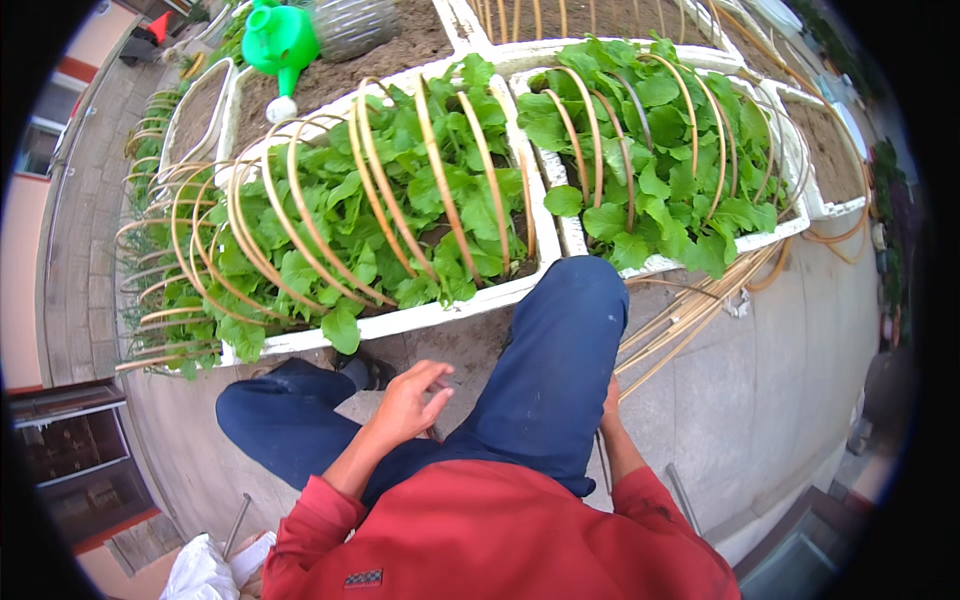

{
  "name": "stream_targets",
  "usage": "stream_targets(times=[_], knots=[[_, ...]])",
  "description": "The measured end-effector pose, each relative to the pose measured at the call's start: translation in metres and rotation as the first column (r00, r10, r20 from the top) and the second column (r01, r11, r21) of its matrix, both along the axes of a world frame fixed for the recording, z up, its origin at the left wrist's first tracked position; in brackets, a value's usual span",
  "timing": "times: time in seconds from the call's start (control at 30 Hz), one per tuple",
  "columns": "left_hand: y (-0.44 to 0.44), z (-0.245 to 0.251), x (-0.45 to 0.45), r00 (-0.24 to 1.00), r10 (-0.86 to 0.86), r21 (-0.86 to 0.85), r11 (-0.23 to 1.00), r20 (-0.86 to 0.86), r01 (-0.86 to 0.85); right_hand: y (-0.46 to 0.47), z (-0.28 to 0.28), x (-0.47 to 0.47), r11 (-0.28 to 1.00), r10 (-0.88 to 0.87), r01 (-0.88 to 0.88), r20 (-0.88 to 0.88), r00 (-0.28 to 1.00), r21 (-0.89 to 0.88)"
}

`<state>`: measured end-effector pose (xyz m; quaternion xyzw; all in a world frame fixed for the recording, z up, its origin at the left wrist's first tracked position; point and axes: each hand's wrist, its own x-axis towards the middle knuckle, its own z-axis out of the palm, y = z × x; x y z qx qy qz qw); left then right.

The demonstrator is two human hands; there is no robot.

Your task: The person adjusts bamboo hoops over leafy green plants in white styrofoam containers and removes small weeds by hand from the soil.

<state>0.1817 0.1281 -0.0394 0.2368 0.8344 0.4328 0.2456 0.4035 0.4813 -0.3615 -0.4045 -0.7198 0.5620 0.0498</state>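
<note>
My left hand hovers above my lap between my knees, fingers apart and slightly curled, holding nothing. My right hand is beside my right knee, mostly hidden by the trouser leg; whether it grips anything cannot be seen. A bundle of thin cane sticks lies on the paving beyond that hand, reaching towards the planters. In front of me, leafy green plants grow in a white foam planter under bent cane hoops. A second white foam planter to its right also holds leafy plants under hoops.
A green watering can with a white rose stands on the soil behind the left planter, next to a ribbed grey cylinder. A hose runs around the right-hand boxes. White plastic bags lie at lower left, near a metal leg.
</note>
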Motion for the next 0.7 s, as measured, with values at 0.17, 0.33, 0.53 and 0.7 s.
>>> stream_targets(times=[0.17,0.33,0.53,0.7], knots=[[0.026,0.015,-0.01,0.984,-0.148,0.076,0.985,-0.103,0.156,0.036,0.108,0.011,0.967,0.018,-0.025,0.028,0.999,0.255],[0.064,0.039,-0.007,0.927,-0.234,0.239,0.921,-0.292,0.308,0.113,0.234,0.019,0.798,-0.36,0.417,-0.212,0.909,0.434],[0.097,0.097,0.001,0.795,-0.194,0.411,0.772,-0.575,0.485,0.116,0.463,-0.042,0.85,-0.123,0.471,-0.782,0.611,0.235],[0.08,0.16,-0.017,0.774,0.123,0.617,0.686,-0.622,0.386,-0.006,0.575,-0.164,0.807,0.368,0.209,-0.746,0.555,0.553]])
